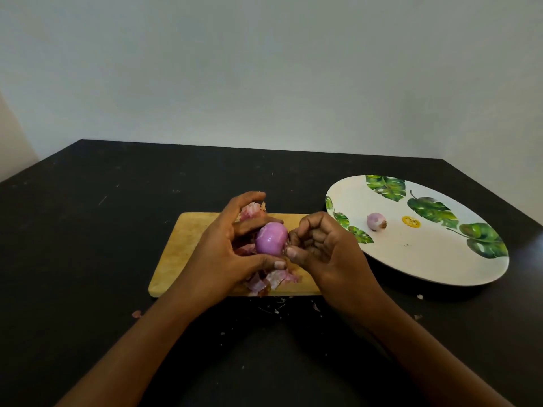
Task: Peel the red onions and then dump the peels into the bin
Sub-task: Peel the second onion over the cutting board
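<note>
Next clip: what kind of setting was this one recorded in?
Probably a home kitchen or dining spot, though only a plain wall shows behind. A wooden cutting board with onion peels lies on a dark table, a red onion is held above it, and a leaf-patterned plate sits beside.

plain grey-white wall [264, 69] seen behind, evenly and softly lit. dark, near-black table [88, 245] set against it, surface scuffed and flecked in places. beige strip [11, 136] glimpsed at far left edge, nature unclear.
</note>
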### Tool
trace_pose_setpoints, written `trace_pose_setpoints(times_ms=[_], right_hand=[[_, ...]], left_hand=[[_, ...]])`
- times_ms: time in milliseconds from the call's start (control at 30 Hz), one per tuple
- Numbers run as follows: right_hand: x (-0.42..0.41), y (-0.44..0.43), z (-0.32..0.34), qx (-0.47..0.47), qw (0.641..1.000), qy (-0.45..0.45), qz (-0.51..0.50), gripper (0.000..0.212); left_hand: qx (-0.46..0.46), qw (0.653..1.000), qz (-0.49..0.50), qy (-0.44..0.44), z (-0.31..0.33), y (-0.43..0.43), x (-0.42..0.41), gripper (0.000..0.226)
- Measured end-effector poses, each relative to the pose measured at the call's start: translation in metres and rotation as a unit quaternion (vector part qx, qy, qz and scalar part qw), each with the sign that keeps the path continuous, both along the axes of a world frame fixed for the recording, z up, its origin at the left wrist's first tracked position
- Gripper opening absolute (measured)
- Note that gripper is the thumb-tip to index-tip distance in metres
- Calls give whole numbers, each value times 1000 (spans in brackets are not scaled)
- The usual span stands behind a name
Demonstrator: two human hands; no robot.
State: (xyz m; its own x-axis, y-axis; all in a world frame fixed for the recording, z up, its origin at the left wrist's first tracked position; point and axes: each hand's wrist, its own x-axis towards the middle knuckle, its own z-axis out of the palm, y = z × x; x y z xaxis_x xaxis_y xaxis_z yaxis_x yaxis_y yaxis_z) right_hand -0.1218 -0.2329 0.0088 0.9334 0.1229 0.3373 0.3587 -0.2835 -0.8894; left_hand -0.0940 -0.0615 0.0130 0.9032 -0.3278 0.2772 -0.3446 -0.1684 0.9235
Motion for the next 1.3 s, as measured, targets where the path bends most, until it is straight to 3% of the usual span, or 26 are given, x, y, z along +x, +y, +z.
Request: trace_pose_setpoints(times_ms=[300, 433, 767, 933, 1200, 1300], right_hand=[[2, 0, -1, 9, 990, -85, -112, 41], [-1, 1, 0, 15, 984, -128, -121, 26], [-3, 4, 3, 84, 992, -90, -19, 46], [-4, 6, 4, 84, 994, -67, 15, 41], [-4, 4, 7, 64, 994, -94, 4, 24], [-3, 2, 7, 67, 992, -108, -10, 37]], left_hand=[[-25, 999, 31, 11, 1, -1, 0, 81], [-32, 999, 35, 10, 2, -3, -2, 83], [-68, 996, 39, 37, 5, -5, -3, 77], [-84, 995, 26, 44, 7, -7, -6, 64], [-99, 994, 14, 42, 8, -5, -6, 69], [-81, 996, 11, 42, 8, -3, -4, 73]])
